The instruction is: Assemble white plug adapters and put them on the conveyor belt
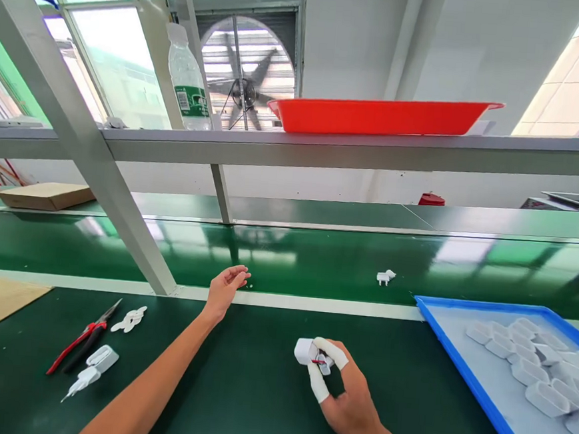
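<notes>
My left hand point(225, 291) reaches over the pale strip at the edge of the green conveyor belt point(316, 262). Its fingers are loosely bent and slightly apart, with nothing visible in them. Tiny white bits lie on the belt beside its fingertips. Between the taped thumb and forefinger of my right hand point(355, 403), above the dark green tabletop, is a small white plastic housing point(304, 350). A bit of red, perhaps a wire, shows at its open side. Farther along the belt lies a small white animal-shaped piece point(385, 277).
Red-handled pliers point(84, 338), a flat white piece point(130, 319) and a white nozzle-tipped bottle point(91, 370) lie left. A blue-rimmed tray point(463, 364) of several white shells stands right. A slanting metal post point(119, 210) and shelf rail point(325, 151) frame the belt.
</notes>
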Demonstrator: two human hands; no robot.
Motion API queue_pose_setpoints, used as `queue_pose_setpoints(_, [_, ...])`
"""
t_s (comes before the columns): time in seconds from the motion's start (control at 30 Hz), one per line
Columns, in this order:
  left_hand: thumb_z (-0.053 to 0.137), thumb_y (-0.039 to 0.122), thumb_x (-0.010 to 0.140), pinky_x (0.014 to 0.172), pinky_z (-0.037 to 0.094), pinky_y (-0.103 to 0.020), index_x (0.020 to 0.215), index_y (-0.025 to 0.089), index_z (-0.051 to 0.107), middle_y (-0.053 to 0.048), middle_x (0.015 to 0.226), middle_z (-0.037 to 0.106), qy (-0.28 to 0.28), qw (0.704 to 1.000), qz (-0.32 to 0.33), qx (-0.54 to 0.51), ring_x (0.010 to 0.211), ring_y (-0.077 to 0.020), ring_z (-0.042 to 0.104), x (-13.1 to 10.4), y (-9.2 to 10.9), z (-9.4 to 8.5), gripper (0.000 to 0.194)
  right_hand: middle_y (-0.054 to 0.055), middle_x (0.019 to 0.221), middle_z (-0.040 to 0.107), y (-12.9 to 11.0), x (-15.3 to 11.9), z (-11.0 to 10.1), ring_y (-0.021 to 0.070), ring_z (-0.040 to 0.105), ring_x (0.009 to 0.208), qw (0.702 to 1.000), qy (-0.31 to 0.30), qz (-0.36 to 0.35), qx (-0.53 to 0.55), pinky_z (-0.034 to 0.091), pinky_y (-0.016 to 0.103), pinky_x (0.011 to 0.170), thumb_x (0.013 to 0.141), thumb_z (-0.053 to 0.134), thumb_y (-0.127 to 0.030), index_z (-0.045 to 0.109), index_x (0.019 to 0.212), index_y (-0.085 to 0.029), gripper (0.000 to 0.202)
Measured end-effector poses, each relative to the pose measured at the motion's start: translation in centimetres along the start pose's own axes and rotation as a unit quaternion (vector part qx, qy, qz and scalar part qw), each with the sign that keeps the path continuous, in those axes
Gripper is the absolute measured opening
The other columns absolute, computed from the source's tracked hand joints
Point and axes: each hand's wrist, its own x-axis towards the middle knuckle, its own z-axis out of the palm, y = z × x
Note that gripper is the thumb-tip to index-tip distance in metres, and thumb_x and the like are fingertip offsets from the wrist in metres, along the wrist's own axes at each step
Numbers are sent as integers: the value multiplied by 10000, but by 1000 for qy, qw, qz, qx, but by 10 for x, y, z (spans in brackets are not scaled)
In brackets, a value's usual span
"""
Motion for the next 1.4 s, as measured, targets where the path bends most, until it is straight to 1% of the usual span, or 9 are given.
queue_pose_setpoints(0.1, [663, 360, 971, 748, 665, -333, 1144, 144, 703, -74, 985, 781, -21, 999, 17, 39, 896, -209, 775, -31, 14, 20, 280, 92, 1068, 697, -1, 1, 1, 207, 701, 904, 1000, 1, -28, -1, 619, 325, 762, 952, 539, -88, 552, 1302, -215, 373])
queue_pose_setpoints(0.2, [841, 287, 800, 797, 675, -365, 1281, 220, 672, -85, 1104, 770, -100, 993, 29, 56, 942, -225, 760, -76, 32, 45, 515, 97, 1076, 702, -6, 3, 1, 218, 697, 940, 999, -8, -50, 3, 620, 349, 793, 946, 536, -62, 541, 1311, -216, 396])
queue_pose_setpoints(0.33, [735, 224, 903, 863, 666, -355, 1394, 299, 581, -84, 1252, 719, -154, 982, 78, 82, 1002, -205, 742, -117, 43, 65, 520, 107, 1087, 709, -12, 2, 3, 229, 691, 936, 997, -27, -76, 7, 621, 380, 796, 944, 538, -56, 532, 1339, -214, 426])
queue_pose_setpoints(0.5, [633, 209, 977, 935, 645, -336, 1343, 306, 596, -59, 1251, 722, -119, 984, 96, 86, 1102, -206, 727, -133, 38, 70, 380, 110, 1065, 719, -15, -2, 8, 232, 688, 916, 995, -38, -91, 17, 623, 382, 780, 955, 578, -95, 530, 1377, -203, 438])
queue_pose_setpoints(0.77, [639, 254, 981, 874, 658, -317, 1276, 274, 612, -59, 1148, 741, -120, 988, 71, 62, 985, -200, 749, -138, 54, 70, 297, 103, 1135, 710, -24, -2, 11, 208, 692, 1009, 992, -42, -80, 84, 624, 371, 848, 952, 548, -49, 582, 1361, -247, 455])
queue_pose_setpoints(0.9, [647, 226, 974, 896, 645, -360, 1376, 256, 552, -109, 1212, 693, -89, 982, 122, 114, 1054, -231, 713, -140, 56, 75, 415, 84, 1015, 767, -20, -6, 14, 197, 740, 862, 980, -32, 85, 179, 641, 324, 770, 981, 616, -243, 681, 1227, -227, 256])
queue_pose_setpoints(1.07, [643, 128, 968, 769, 633, -275, 1343, 217, 571, -108, 1161, 627, -11, 970, 201, 139, 956, -193, 683, -143, 57, 81, 392, 61, 873, 774, -20, -10, 21, 215, 716, 772, 866, -91, 335, 361, 617, 348, 724, 899, 736, -510, 771, 1080, -210, 352])
queue_pose_setpoints(1.23, [662, 134, 968, 810, 624, -280, 1421, 196, 538, -104, 1149, 593, -7, 961, 223, 165, 959, -188, 674, -147, 57, 79, 474, 61, 802, 730, -26, -9, 25, 185, 643, 706, 804, -92, 390, 441, 579, 315, 670, 859, 772, -525, 793, 931, -184, 349])
queue_pose_setpoints(1.4, [641, 113, 972, 877, 623, -298, 1410, 180, 543, -114, 1175, 611, -14, 962, 224, 154, 1025, -202, 673, -147, 55, 75, 454, 69, 846, 742, -28, -8, 24, 184, 659, 704, 815, -98, 378, 427, 596, 328, 680, 891, 755, -483, 776, 934, -185, 302])
